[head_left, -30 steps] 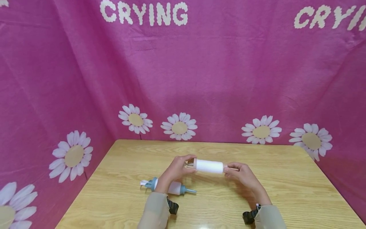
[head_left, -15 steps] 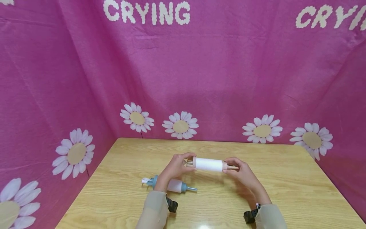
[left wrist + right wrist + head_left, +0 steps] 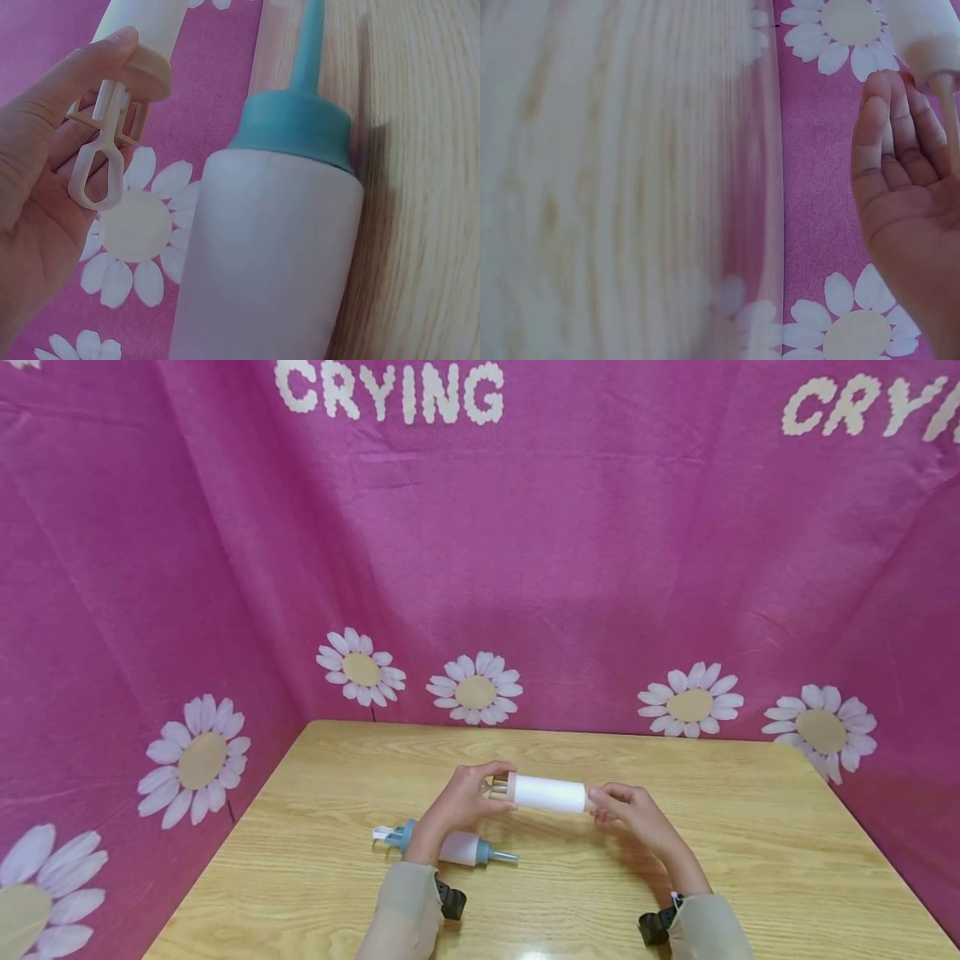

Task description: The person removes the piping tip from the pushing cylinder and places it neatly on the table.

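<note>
Above the table, both hands hold a white squeeze bottle (image 3: 550,793) with beige end caps, lying nearly level between them. The left hand (image 3: 468,797) grips its left cap; in the left wrist view the thumb presses the beige cap (image 3: 142,75), and a pale looped pull (image 3: 97,176) and prongs stick out toward the palm. At the other end, the right hand (image 3: 630,810) pinches the cap with its fingertips. The right wrist view shows that fingertips reach the cap (image 3: 934,60) beside its thin nozzle (image 3: 949,112). A second squeeze bottle (image 3: 459,848), with teal caps, lies under the left forearm.
The wooden table (image 3: 570,893) reaches back to a pink cloth (image 3: 525,568) printed with daisies and letters, which also hangs along both sides. Black wrist cameras (image 3: 452,900) are strapped below the beige sleeves (image 3: 401,914).
The right fingers first spread wider over the cap and nozzle, then drew together at the cap's tip. The left hand keeps its grip, and the teal-capped bottle stays put.
</note>
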### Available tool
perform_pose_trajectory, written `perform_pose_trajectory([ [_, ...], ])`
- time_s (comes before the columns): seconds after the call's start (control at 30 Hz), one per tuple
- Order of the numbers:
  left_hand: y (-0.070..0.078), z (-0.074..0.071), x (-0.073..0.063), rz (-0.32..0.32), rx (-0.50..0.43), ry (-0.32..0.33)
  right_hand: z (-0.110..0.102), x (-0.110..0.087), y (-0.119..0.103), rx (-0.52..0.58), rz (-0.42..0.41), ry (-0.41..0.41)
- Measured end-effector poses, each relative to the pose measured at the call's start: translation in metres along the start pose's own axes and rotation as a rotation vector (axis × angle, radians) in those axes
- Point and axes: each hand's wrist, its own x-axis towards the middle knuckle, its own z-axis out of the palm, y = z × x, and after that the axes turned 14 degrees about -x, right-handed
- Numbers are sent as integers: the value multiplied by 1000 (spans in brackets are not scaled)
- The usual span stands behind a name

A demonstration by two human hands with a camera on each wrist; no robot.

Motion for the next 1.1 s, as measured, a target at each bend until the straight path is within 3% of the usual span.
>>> perform_pose_trajectory([
  [0.33,-2,-2,-2,-57,-32,4,6,-3,2,-4,-78,66],
  [0.53,-1,-3,-2,-53,-49,6,8,-4,0,8,-112,108],
  [0.77,-1,-4,-3,-53,-50,15,8,-3,1,6,-143,103],
  [0.9,-2,-4,-3,-51,-52,19,7,-3,-1,-13,-134,115],
  [1.1,1,-4,-3,-43,-52,18,2,-2,-7,-1,-43,114],
])
